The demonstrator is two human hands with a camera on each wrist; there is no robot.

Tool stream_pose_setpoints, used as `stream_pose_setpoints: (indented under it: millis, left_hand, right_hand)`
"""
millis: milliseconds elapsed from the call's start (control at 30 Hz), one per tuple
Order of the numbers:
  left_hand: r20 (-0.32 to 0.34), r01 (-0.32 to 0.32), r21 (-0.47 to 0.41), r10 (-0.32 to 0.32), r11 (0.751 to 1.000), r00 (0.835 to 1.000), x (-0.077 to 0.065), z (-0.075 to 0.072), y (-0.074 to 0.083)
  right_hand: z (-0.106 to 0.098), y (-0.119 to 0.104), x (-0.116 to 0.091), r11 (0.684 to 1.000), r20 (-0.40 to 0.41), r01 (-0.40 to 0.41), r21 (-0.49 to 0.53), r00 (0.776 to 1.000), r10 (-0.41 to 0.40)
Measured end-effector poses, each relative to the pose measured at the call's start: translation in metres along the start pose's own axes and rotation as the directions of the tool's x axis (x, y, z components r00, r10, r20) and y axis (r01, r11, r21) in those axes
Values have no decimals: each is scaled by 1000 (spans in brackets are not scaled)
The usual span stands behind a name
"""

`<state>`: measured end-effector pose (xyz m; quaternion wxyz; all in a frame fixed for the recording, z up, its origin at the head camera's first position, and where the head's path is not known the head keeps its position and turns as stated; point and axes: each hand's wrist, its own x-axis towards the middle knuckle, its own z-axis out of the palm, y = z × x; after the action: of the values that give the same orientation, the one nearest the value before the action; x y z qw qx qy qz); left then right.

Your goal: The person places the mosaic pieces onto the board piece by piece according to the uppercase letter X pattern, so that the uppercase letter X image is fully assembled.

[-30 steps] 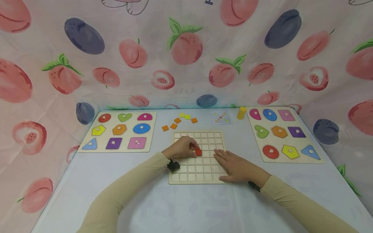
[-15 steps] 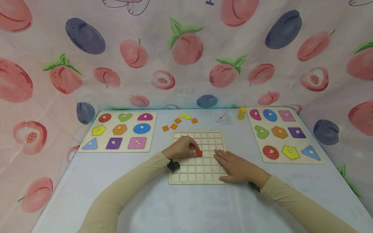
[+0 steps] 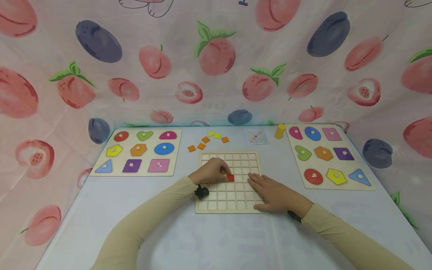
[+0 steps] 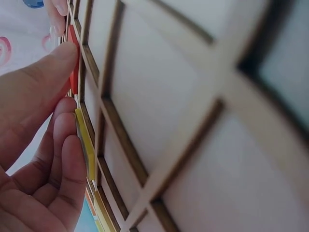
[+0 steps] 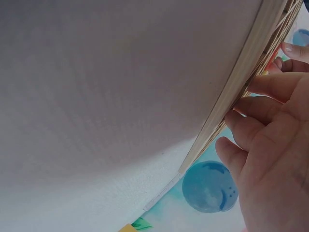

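In the head view a square wooden grid board (image 3: 240, 195) lies at the middle of the table. My left hand (image 3: 212, 170) reaches over it with thumb and index finger pinching a red square tile (image 3: 230, 178), which lies flat near the board's centre. In the left wrist view the thumb overlaps the red tile's edge, and a yellow tile (image 4: 86, 145) shows beside the curled fingers. My right hand (image 3: 275, 193) rests with fingers extended on the board's right side.
Several orange tiles (image 3: 205, 139) and yellow tiles (image 3: 217, 135) lie behind the board. A pattern card (image 3: 255, 136) and a yellow cylinder (image 3: 279, 131) stand farther right. Shape puzzle boards flank them, left (image 3: 177, 150) and right (image 3: 314, 163). A fruit-print curtain (image 3: 216, 93) hangs behind.
The red tile has shifted slightly and now lies flatter on the board, with my left fingers still at it. My right hand has stayed in place.
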<state>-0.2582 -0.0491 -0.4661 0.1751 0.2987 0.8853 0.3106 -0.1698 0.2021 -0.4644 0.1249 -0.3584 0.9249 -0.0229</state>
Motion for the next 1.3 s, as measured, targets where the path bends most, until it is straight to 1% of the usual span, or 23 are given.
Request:
stream_pose_setpoints:
  millis: [233, 533, 600, 700, 767, 900, 1033, 1200, 1300]
  left_hand:
    - [0, 5, 24, -5, 1000, 1000, 0, 0, 0]
    - [3, 13, 1, -13, 1000, 1000, 0, -2, -2]
    - [1, 28, -18, -28, 999, 1000, -1, -4, -3]
    - [-5, 28, -45, -28, 999, 1000, 0, -6, -5]
    - [-9, 14, -73, -15, 997, 1000, 0, -10, -6]
    - [-14, -35, -105, 33, 994, 999, 0, -18, -11]
    - [-24, -54, -144, 52, 988, 998, -1, -28, -17]
    - [-57, -31, -195, 20, 980, 998, -4, -44, -21]
    - [-90, -21, -194, 3, 981, 996, -4, -53, -26]
  right_hand:
    - [0, 0, 0, 1000, -4, 4, 0, 1000, -4]
    - [1, 1, 1, 1000, -1, 3, -15, 1000, -3]
    - [0, 1, 0, 1000, -1, 3, -10, 1000, -3]
    - [0, 1, 0, 1000, 5, -1, -10, 1000, 1]
    - [1, 1, 0, 1000, 7, -3, -9, 1000, 3]
    - [1, 1, 0, 1000, 4, -3, -7, 1000, 3]
    - [2, 1, 1, 1000, -4, -1, -13, 1000, 1]
    - [2, 0, 0, 1000, -6, -5, -12, 1000, 5]
    - [2, -2, -2, 1000, -8, 2, -10, 1000, -2]
